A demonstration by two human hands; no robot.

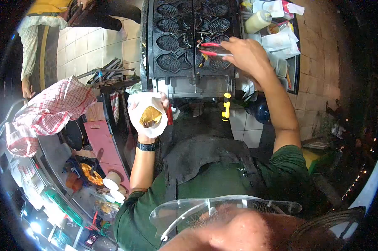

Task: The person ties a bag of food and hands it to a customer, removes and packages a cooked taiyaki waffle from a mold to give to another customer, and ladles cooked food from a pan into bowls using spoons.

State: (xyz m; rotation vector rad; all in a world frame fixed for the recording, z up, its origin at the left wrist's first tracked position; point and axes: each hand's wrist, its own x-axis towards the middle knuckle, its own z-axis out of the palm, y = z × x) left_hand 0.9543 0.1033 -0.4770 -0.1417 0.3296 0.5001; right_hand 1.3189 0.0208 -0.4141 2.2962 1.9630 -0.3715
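In the head view, my left hand [165, 101] is wrapped around a white paper bag [134, 104]. A golden-brown filled pastry [150, 114] shows in the bag's mouth. My right hand [248, 54] is closed on a pair of red-tipped tongs [211, 44]. The tongs' two tips are apart, over the middle of a black fish-shaped waffle iron [194, 33]. Pale crust scraps lie along the moulds near the tips, and a small yellow-brown scrap [203, 59] sits just below them. Whether the tips touch any crust I cannot tell.
Two handles, one yellow-and-black [226, 107] and one red [169, 114], extend from the iron's near side. At right, a tray [295, 79] holds a squeeze bottle [258, 21], papers and tubs. A checked cloth [55, 108] hangs at left; another person's hand [27, 88] is beside it.
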